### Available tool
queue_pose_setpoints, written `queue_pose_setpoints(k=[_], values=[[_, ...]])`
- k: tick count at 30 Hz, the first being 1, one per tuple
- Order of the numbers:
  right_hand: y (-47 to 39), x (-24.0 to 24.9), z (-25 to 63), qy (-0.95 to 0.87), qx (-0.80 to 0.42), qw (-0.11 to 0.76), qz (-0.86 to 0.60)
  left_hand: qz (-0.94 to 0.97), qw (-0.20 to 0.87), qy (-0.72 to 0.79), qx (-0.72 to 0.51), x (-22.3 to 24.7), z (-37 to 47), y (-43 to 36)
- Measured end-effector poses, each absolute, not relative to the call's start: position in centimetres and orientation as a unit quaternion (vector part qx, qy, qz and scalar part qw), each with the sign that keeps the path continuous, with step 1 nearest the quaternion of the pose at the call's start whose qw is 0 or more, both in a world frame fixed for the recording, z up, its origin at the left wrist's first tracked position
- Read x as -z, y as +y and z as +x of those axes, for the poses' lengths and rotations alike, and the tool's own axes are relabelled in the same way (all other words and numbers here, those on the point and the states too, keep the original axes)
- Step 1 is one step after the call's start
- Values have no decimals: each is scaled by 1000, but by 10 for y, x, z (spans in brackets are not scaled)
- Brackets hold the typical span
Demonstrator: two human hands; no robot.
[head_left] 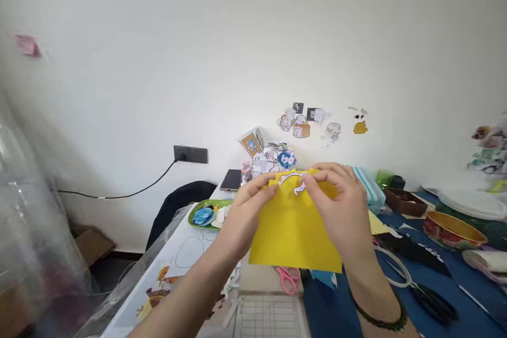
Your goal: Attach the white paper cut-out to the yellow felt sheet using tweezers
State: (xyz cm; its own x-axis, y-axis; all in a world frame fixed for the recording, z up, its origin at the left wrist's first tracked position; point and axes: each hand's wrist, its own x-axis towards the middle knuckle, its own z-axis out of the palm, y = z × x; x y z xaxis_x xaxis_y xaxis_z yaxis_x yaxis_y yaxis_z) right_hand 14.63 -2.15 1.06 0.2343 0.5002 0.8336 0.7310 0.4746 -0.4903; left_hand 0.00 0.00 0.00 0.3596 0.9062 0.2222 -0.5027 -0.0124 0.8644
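Note:
A yellow sheet (295, 232) hangs upright between my two hands, its upper edge cut unevenly. My left hand (249, 206) pinches the sheet near its upper left corner, thumb in front. My right hand (340, 200) holds the upper right part, its thumb and fingertips over a small white paper cutout (292, 177) with a dark outline. That curved cutout lies against the top of the sheet, partly hidden by my right thumb. Below the sheet, pink scissors (288, 279) rest on a beige board.
A green tray (194, 216) with blue and white pieces stands at the left. Black-handled scissors (433, 303), a red-gold bowl (455, 229) and a brown box (404, 202) are at the right. A phone (231, 180) lies near the wall. A gridded board (271, 317) is at the front.

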Motion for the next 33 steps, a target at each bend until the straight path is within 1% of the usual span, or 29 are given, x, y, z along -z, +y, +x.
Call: queue_pose_setpoints(k=[4,9,15,19,23,26,29,33], values=[[-24,-11,147,-609,97,602,-507,478,663,228,-529,-2,1,-1],[-21,-11,151,-611,101,609,-495,552,640,185,-501,-5,0,0],[-21,-14,174,-585,90,630,-502,577,620,229,-480,-5,-4,4],[-29,-20,182,-635,133,588,-483,587,591,274,-481,-7,-7,6],[-36,-23,174,-708,92,542,-443,597,596,257,-471,-11,-9,4],[-36,-21,163,-733,92,517,-432,606,610,223,-459,-12,-11,1],[-34,-20,156,-744,101,501,-430,611,621,195,-451,-13,-11,-2],[-35,-20,156,-742,91,504,-434,615,615,199,-452,-12,-10,-3]])
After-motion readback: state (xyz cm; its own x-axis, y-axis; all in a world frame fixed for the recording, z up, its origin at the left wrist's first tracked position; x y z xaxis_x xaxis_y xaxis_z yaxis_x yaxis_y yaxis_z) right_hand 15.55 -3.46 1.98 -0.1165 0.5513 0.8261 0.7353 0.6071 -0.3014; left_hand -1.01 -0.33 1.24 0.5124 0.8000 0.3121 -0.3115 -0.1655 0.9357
